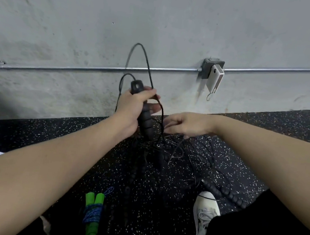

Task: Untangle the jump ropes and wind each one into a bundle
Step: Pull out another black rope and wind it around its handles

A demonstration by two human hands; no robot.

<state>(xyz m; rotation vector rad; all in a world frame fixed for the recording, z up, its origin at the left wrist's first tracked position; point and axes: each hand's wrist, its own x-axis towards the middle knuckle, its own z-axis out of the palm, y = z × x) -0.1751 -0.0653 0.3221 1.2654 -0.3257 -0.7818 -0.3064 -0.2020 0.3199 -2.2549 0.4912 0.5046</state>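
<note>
While the black cords (183,152) remain heaped in a tangle on the speckled floor (266,132), the main hazard is judged to be tightening: a pull on one strand before its path is traced could draw loops into a knot. Two black handles (224,195) lie within the heap, one at its centre and one beside the shoe (205,208), and either could snag on a passing loop. The cords are thin and dark against dark flooring, so a wrong strand may be taken.

Left hand (132,106): fingers curled firmly round a black ribbed handle (144,116), held upright above the heap near the wall (103,22). Cord from its top arcs upward in a loop (144,56) and falls back past the fingers into the tangle.

Right hand (184,124): fingers loosely extended, reaching down at the top of the heap; whether the fingertips pinch a strand cannot be told.

One rope with green handles (93,213) lies already wound in blue cord on the floor, apart from the tangle.
</note>
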